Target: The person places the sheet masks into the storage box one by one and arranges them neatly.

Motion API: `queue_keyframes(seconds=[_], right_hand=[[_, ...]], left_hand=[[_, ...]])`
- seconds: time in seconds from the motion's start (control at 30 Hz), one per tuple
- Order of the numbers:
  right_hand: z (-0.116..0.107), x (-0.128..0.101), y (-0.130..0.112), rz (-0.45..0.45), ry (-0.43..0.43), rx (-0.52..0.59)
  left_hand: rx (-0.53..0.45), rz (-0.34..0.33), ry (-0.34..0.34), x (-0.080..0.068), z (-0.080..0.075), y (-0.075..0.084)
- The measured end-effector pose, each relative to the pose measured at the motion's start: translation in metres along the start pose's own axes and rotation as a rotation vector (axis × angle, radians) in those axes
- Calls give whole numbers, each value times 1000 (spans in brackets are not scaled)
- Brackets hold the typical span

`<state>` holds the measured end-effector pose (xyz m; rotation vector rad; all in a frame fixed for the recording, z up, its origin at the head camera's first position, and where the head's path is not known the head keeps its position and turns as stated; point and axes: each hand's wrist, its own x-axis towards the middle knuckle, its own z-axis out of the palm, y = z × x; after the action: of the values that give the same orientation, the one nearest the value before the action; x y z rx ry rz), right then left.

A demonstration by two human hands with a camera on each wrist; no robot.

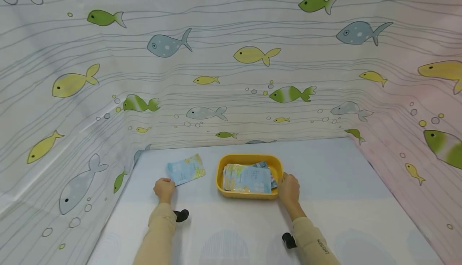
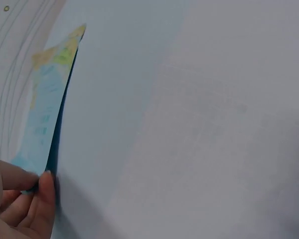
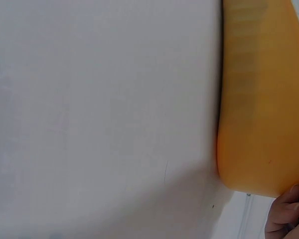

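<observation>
A flat, light blue packet point(image 1: 185, 169) with yellow patterning lies at the left of the table. My left hand point(image 1: 164, 189) pinches its near left corner between thumb and fingers. In the left wrist view the packet point(image 2: 47, 109) slants away from the fingertips, its right edge casting a dark shadow. To the right stands a shallow yellow plastic basket point(image 1: 249, 195). Several similar packets point(image 1: 249, 179) lie stacked inside it, with a darker blue one point(image 1: 261, 164) partly hidden beneath. My right hand point(image 1: 289, 191) grips the basket's right end; in the right wrist view, curled fingers point(image 3: 286, 214) are at its corner.
A pale table point(image 1: 231, 225) carries everything. Curtains printed with fish point(image 1: 252, 54) close off the back and both sides. Black wrist mounts point(image 1: 181, 215) stick out from both beige sleeves point(image 1: 159, 233).
</observation>
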<state>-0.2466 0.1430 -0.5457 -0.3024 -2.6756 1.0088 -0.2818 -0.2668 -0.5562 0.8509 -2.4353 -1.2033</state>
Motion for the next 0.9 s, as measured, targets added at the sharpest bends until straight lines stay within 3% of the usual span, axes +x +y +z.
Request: queue_keyframes(seconds=[0.3, 0.6, 0.7, 0.9], right_hand=[[-3, -2, -1, -19, 16, 7], [-3, -3, 0, -25, 8, -15], [-3, -3, 0, -36, 11, -14], [-2, -3, 1, -34, 11, -3]], left_hand=[[-127, -88, -65, -6, -5, 0], [-467, -193, -117, -20, -3, -7], [-565, -205, -101, -24, -2, -5], [-728, -230, 2, -32, -6, 6]])
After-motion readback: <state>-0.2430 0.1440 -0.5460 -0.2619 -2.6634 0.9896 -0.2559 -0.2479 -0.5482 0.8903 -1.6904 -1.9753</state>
